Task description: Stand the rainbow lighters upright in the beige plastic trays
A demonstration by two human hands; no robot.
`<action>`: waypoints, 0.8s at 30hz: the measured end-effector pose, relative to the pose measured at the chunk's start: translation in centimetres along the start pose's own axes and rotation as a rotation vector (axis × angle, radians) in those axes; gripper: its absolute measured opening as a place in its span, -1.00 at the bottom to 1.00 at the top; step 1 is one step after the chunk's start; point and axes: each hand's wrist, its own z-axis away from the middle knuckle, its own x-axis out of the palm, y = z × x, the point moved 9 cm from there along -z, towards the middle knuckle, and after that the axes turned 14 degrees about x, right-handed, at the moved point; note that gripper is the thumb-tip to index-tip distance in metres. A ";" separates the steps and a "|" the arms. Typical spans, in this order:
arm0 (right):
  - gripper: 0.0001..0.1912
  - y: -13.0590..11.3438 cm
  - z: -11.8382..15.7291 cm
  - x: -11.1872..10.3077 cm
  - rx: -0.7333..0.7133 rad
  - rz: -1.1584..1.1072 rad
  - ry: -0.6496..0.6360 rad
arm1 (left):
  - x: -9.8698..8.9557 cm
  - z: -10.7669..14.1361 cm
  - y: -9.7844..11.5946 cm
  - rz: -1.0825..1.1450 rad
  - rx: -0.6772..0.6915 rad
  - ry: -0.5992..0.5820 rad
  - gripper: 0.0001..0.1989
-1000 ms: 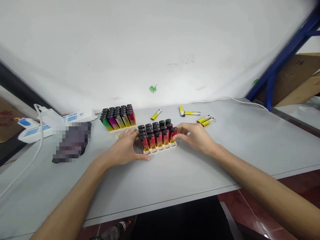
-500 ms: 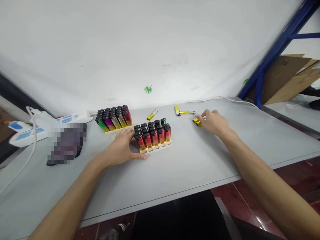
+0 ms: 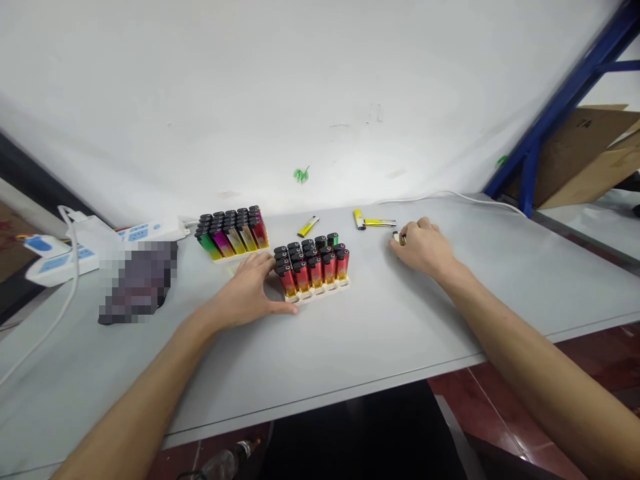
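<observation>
My left hand (image 3: 247, 290) is around the left end of a white rack (image 3: 325, 291), its thumb along the front edge and its fingers behind. Upright lighters (image 3: 315, 270) with black tops fill much of the rack, mostly red-gold, with some green at the back. The front row of slots holds nothing. On the right, my right hand (image 3: 420, 248) pinches a lighter (image 3: 396, 237) close to the tabletop; most of it is hidden by the fingers. Two yellow lighters (image 3: 380, 223) lie touching or nearly so just left of that hand. Another yellow lighter (image 3: 309, 227) lies behind the rack.
A second rack (image 3: 240, 257) with multicoloured lighters stands at the back left. Power strips (image 3: 145, 232) with a white cable and a blurred dark item (image 3: 143, 280) are on the far left. A white wall (image 3: 320, 100) bounds the table behind; cardboard boxes (image 3: 585, 153) stand beyond a blue frame.
My right hand has closed over the yellow lighter that showed at its fingertips. My left hand stays at the rack. The whole view has shifted slightly.
</observation>
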 end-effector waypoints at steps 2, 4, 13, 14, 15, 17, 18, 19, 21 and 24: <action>-0.52 -0.4 0.2 -0.2 -0.001 0.028 0.038 | 0.2 -0.2 -0.1 0.009 0.006 0.014 -0.29; -0.52 -0.7 0.2 -0.1 -0.005 0.029 0.042 | 0.4 -0.3 -0.2 0.016 0.008 0.024 -0.32; -0.70 -3.5 1.2 -0.6 -0.193 -0.062 0.114 | 0.5 -0.3 0.0 0.018 -0.027 0.007 -0.43; -0.71 -3.7 1.4 -0.9 -0.191 -0.143 0.100 | 0.4 -0.3 0.1 0.015 -0.033 0.017 -0.47; -0.71 -3.7 1.6 -1.1 -0.184 -0.254 0.057 | 0.3 -0.4 0.1 0.009 -0.040 0.027 -0.49; -0.69 -3.8 2.1 -1.0 -0.163 -0.531 -0.088 | 0.2 -0.5 0.3 -0.006 -0.046 0.036 -0.51; -0.67 -4.0 2.4 -0.9 -0.162 -0.665 -0.162 | 0.2 -0.5 0.4 -0.012 -0.041 0.037 -0.51; -0.65 -4.2 2.7 -0.8 -0.169 -0.781 -0.226 | 0.2 -0.5 0.5 -0.015 -0.032 0.037 -0.50; -0.59 -4.7 3.3 -0.7 -0.193 -0.936 -0.323 | 0.3 -0.5 0.7 -0.012 -0.013 0.035 -0.48; -0.52 -5.4 3.7 0.1 -0.195 -1.019 -0.436 | 0.3 -0.5 0.6 -0.008 -0.019 0.046 -0.43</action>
